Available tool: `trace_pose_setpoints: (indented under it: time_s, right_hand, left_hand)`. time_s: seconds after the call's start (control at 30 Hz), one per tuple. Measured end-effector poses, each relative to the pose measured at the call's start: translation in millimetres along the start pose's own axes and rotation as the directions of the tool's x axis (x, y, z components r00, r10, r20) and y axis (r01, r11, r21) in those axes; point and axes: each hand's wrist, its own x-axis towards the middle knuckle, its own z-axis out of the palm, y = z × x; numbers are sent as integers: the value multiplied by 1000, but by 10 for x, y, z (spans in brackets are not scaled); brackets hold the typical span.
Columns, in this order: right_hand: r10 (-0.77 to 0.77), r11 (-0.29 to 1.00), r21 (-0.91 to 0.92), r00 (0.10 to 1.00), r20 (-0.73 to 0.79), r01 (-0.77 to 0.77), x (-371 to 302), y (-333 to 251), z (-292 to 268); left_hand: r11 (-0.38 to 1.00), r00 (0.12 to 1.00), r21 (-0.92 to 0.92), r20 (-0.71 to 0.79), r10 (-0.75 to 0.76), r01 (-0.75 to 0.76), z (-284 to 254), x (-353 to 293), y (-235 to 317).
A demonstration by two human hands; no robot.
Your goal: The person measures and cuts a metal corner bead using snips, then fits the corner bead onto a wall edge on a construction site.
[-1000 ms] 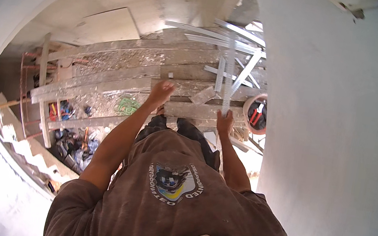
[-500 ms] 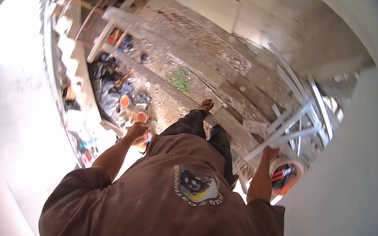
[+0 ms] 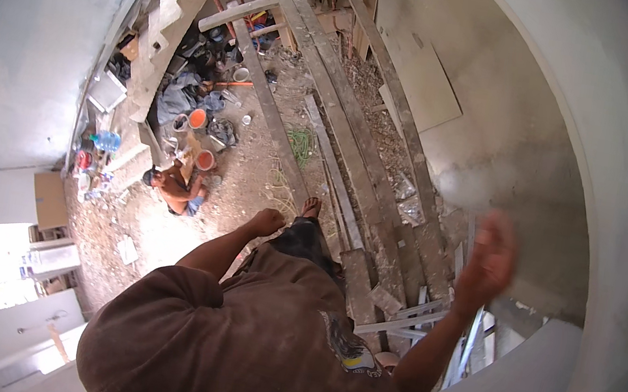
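Note:
My left hand (image 3: 268, 223) is held out in front of my left side, over the planks. Its fingers are curled in, and nothing shows in them. Raised on the right is my right hand (image 3: 490, 257), smeared by motion; its fingers look loosely stretched and no object is visible in it. Both hands are apart from anything around them. Below me, my bare foot (image 3: 312, 208) rests at a long wooden plank (image 3: 274, 112). More weathered planks (image 3: 344, 106) run away from me side by side, with gaps between them.
Far below on the left, another person (image 3: 177, 189) sits on the ground by orange-filled buckets (image 3: 205, 160). A stepped concrete stair edge (image 3: 161, 32) rises behind them. Metal bars (image 3: 409, 323) lie near my right arm, and a bare wall (image 3: 496, 135) stands on the right.
My view has turned, bringing the seated person and more planks into sight. My right hand has left the metal frame and risen; my left hand is now over the planks.

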Motion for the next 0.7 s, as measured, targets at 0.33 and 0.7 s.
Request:
trace_pose_setpoints:
  time_s: [0.33, 0.7]
  right_hand:
    - [-465, 884, -341, 677, -571, 319, 1845, -859, 318]
    - [-456, 860, -504, 565, -687, 81, 1970, -890, 596]
  left_hand:
    - [1000, 991, 15, -132, 12, -10, -571, 528, -433]
    - [844, 858, -458, -277, -433, 278, -1498, 453, -1175]
